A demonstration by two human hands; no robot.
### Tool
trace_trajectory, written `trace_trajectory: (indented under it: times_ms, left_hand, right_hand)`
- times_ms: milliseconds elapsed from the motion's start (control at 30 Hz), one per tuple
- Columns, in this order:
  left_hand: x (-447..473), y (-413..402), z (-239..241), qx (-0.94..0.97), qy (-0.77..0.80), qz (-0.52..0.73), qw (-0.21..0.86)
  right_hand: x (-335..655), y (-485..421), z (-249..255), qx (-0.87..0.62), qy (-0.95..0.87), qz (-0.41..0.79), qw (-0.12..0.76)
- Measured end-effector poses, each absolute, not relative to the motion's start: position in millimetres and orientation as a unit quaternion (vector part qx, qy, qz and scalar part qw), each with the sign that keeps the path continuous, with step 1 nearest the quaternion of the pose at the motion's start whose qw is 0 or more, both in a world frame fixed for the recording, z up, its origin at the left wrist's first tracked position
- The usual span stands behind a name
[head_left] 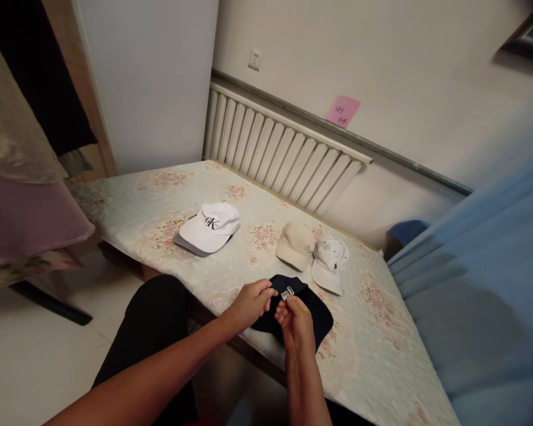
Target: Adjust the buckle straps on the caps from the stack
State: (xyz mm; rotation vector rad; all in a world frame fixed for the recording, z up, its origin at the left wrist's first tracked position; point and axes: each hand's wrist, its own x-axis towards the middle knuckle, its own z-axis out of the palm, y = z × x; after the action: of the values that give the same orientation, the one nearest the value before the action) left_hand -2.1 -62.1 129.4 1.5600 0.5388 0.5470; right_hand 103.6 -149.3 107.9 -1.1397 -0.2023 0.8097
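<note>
A dark navy baseball cap (317, 310) lies at the near edge of the bed, its back strap and metal buckle (288, 293) turned up towards me. My left hand (254, 303) is closed at the left side of the strap, fingertips pinched on the cap. From the right, my right hand (296, 319) pinches the strap just below the buckle with thumb and finger. Behind the navy cap sit a beige cap (295, 244) and a white cap (331, 263) with a small dark emblem, side by side. Further left rests a white cap with black letters (215, 222) and a grey brim beneath it.
The caps are on a bed with a floral cover (266, 236). A white radiator (275, 145) and a pink note (343, 110) are along the wall. A blue curtain (484, 284) hangs at right. Draped clothes (22, 195) are at left, near my knee (153, 319).
</note>
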Motion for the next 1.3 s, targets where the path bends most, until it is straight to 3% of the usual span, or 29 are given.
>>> trace_trajectory:
  times_ms: [233, 1300]
  left_hand:
    - [4.7, -72.4, 104.4, 0.650, 0.276, 0.200, 0.679]
    - [7.6, -69.2, 93.0, 0.602, 0.294, 0.189, 0.718]
  right_hand:
    - [104.3, -148.7, 108.7, -0.502, -0.060, 0.382, 0.774]
    - [101.3, -148.7, 106.1, -0.501, -0.059, 0.388, 0.771]
